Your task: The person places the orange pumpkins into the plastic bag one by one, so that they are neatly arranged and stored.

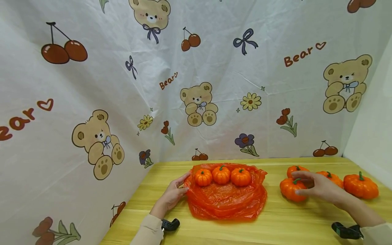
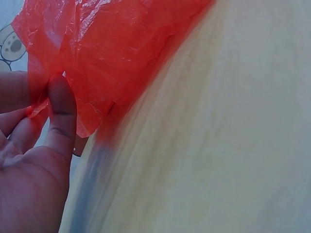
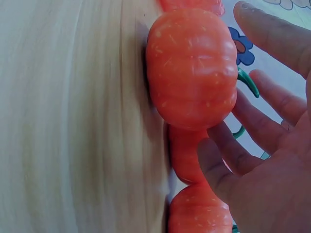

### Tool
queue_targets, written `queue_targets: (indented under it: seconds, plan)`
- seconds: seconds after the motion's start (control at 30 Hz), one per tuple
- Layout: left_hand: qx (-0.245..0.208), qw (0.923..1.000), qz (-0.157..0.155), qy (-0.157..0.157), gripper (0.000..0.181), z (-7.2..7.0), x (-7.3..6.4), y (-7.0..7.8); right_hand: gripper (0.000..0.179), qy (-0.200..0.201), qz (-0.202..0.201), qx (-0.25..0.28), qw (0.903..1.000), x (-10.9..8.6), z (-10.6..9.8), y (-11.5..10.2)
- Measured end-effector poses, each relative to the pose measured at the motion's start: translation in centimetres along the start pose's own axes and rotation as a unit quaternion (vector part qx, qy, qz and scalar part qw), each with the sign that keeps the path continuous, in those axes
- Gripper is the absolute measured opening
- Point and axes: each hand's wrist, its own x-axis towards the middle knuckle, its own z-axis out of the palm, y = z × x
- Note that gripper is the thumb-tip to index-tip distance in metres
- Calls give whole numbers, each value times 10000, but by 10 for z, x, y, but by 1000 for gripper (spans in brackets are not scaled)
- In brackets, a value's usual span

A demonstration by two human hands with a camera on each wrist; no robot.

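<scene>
A white cloth backdrop printed with tan bears, cherries, bows and flowers rises behind a pale yellow wood-grain counter. At the centre of the counter lies a thin, crumpled, translucent red plastic bag, its mouth spread; in it, along the far side, sit a left glossy orange ribbed pumpkin, a middle one of the same form and a right one likewise, each with a green stem. My left hand is narrowed on the bag's left edge: the left-wrist view shows the film pinched between thumb and finger. My right hand is wide, its fingers spread about the near orange pumpkin with a curved green stem, to the right of the bag and well apart from it. This pumpkin rests on the counter; whether my fingertips touch it, I cannot tell. Just behind it stands a rear orange pumpkin; an orange pumpkin partly hidden by my hand lies beyond my wrist, and a broad orange pumpkin stands at the far right. A small black device is worn at my left wrist, where the beige sleeve ends.
</scene>
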Motion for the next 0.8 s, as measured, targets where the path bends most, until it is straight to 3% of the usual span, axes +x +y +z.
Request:
queue_targets:
  seconds: [0.8]
  plan:
    - [40,10000,-40,76,75,0,0,0,72,90,214,-22,9997,-1,13,0]
